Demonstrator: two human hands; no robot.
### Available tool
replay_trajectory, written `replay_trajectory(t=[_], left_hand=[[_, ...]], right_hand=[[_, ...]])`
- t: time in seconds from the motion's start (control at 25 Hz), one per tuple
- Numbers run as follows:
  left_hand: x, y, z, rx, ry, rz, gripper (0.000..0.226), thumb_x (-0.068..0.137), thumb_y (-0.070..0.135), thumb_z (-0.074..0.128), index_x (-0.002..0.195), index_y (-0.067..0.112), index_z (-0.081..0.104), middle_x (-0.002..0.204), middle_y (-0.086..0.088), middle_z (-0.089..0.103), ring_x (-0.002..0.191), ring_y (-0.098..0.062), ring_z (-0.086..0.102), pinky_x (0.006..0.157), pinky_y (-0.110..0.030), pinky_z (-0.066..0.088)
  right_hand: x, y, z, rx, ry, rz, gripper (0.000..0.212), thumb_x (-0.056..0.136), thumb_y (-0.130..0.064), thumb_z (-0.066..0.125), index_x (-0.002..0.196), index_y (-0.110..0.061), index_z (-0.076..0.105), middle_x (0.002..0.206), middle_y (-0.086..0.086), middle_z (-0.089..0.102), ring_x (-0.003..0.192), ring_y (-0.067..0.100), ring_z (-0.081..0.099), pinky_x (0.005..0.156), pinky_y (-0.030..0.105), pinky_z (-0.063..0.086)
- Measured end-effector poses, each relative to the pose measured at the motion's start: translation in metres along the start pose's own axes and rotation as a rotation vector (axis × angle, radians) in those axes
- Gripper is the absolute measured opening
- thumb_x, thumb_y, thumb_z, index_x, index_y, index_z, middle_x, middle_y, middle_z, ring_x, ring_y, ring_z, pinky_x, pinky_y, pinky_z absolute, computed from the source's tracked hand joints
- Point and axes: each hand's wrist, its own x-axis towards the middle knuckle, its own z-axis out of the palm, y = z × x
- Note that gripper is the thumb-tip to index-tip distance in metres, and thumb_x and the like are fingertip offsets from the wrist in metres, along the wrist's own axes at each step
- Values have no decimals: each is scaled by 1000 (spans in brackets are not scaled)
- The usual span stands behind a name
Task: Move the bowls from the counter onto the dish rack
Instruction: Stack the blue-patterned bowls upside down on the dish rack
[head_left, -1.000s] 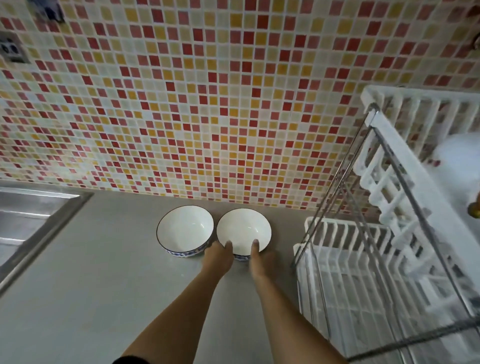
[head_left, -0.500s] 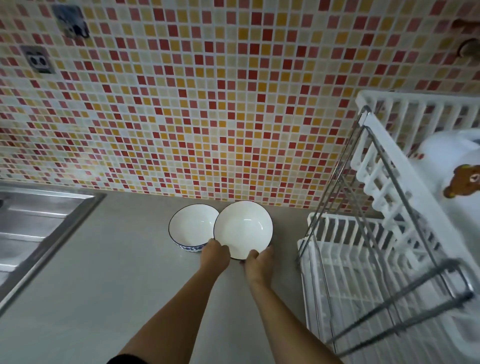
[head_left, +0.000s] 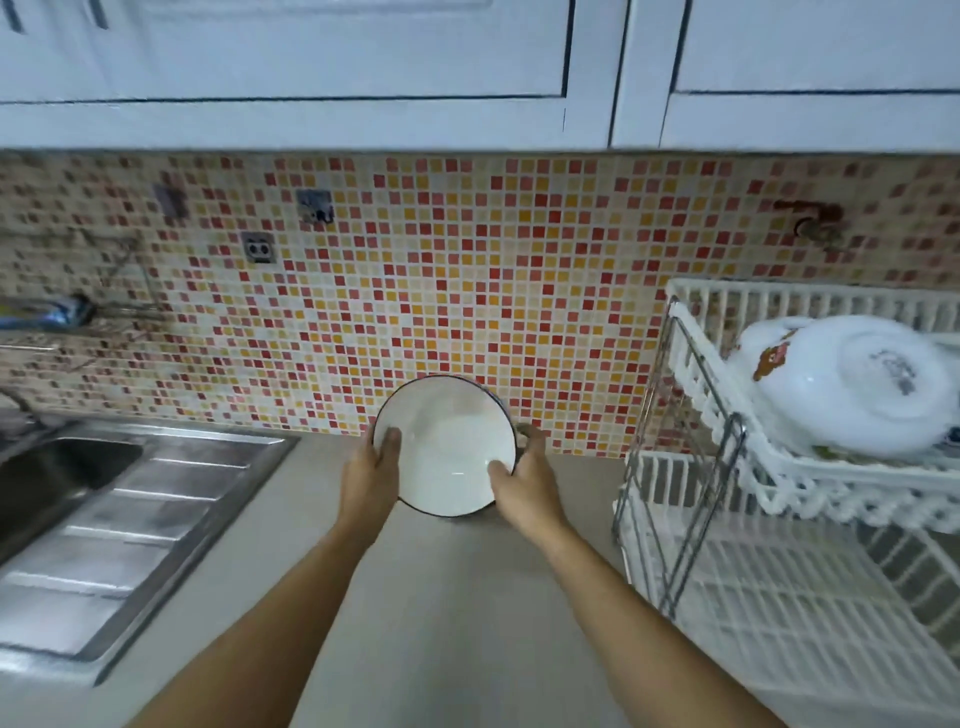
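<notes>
bowl: a white bowl with a dark rim (head_left: 445, 447) sits at the centre of the frame, lifted off the grey counter (head_left: 467, 623) and tipped so its inside faces the camera.
left hand: the left hand (head_left: 371, 475) grips the bowl's left edge, thumb laid inside the rim.
right hand: the right hand (head_left: 522, 486) grips the lower right edge, thumb inside and fingers wrapped behind.
second bowl: only one bowl is plain to see (whether another is nested beneath or hidden behind it, i cannot tell).
dish rack: a white two-tier dish rack (head_left: 779, 483) with a wire frame fills the right side of the frame, near the bowl but apart from it.
risk, slipping: the bowl is held at its rim only and tilted steeply; if it is wet and the thumbs ease off, i'd guess it could slide out and hit the counter.
risk, knocking: the rack's upright wire frame stands between the bowl and the lower tier, so a fast sweep to the right may clip the rim against metal.
in the way: a large white dish with a bear print (head_left: 841, 387) lies upside down on the upper tier, taking up most of it; the lower tier looks like the freer spot.
around: a steel sink (head_left: 67, 483) with its draining board at lower left, the mosaic tile wall (head_left: 415, 291) behind, white cabinets (head_left: 332, 67) along the top.
</notes>
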Motion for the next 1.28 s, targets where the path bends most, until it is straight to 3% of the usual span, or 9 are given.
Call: replay_trajectory(t=[0.2, 0.4, 0.48, 0.68, 0.76, 0.84, 0.96, 1.16, 1.28], left_hand=[[-19, 85, -46, -201, -127, 205, 45, 89, 59, 38, 124, 35, 49, 119, -3, 59, 114, -27, 58, 95, -49, 51], [-45, 170, -55, -68, -253, 569, 108, 54, 95, 20, 144, 35, 26, 153, 1, 30, 134, -18, 36, 110, -48, 34], [-55, 198, -44, -42, -264, 660, 115, 51, 97, 12, 146, 32, 25, 154, 3, 30, 134, -15, 35, 111, -47, 31], [-86, 261, 8, 49, -433, 837, 102, 63, 89, 24, 147, 32, 17, 132, 10, 51, 112, -7, 53, 96, -28, 35], [-97, 281, 31, 123, -487, 887, 90, 68, 78, 33, 146, 37, 13, 124, 11, 56, 100, 0, 58, 88, -19, 38], [-109, 301, 62, 167, -566, 939, 87, 67, 75, 38, 144, 42, 12, 127, 11, 54, 104, -7, 59, 92, -23, 40], [-126, 327, 113, 163, -671, 946, 83, 71, 72, 47, 142, 44, 14, 129, 6, 55, 103, -14, 59, 96, -32, 43], [-152, 355, 200, 153, -769, 974, 70, 72, 64, 60, 131, 42, 30, 106, 10, 63, 85, -5, 67, 76, -23, 57], [-166, 357, 253, 114, -726, 954, 64, 68, 60, 68, 119, 38, 38, 99, 7, 64, 82, -9, 69, 65, -21, 60]], right_hand=[[-23, -81, -40, -159, 95, -372, 47, 95, -4, 40, 139, -22, 36, 132, 2, 53, 116, 21, 54, 95, 23, 42], [-48, -131, -104, -343, 331, -649, 58, 90, -4, 53, 143, -17, 33, 135, 4, 46, 111, 14, 50, 95, 28, 43], [-57, -141, -133, -407, 421, -712, 62, 88, -2, 56, 143, -17, 32, 136, 7, 45, 109, 21, 53, 91, 34, 46], [-65, -141, -232, -671, 602, -955, 70, 75, 4, 55, 135, -22, 29, 131, 18, 47, 85, 39, 62, 62, 38, 56], [-66, -135, -269, -761, 650, -976, 80, 69, 12, 59, 135, -21, 28, 133, 11, 43, 82, 41, 62, 55, 40, 57], [-69, -123, -309, -821, 683, -986, 83, 68, 14, 61, 136, -20, 28, 133, 5, 39, 81, 40, 62, 52, 41, 56], [-70, -102, -369, -851, 676, -957, 81, 69, 13, 60, 138, -14, 26, 132, 19, 46, 78, 43, 62, 51, 44, 56], [-56, -62, -459, -891, 634, -902, 92, 66, 18, 68, 139, -17, 25, 133, 22, 46, 55, 32, 60, 52, 43, 57], [-46, -36, -504, -889, 625, -878, 90, 68, 12, 72, 138, -21, 27, 138, 21, 41, 84, 34, 64, 82, 34, 54]])
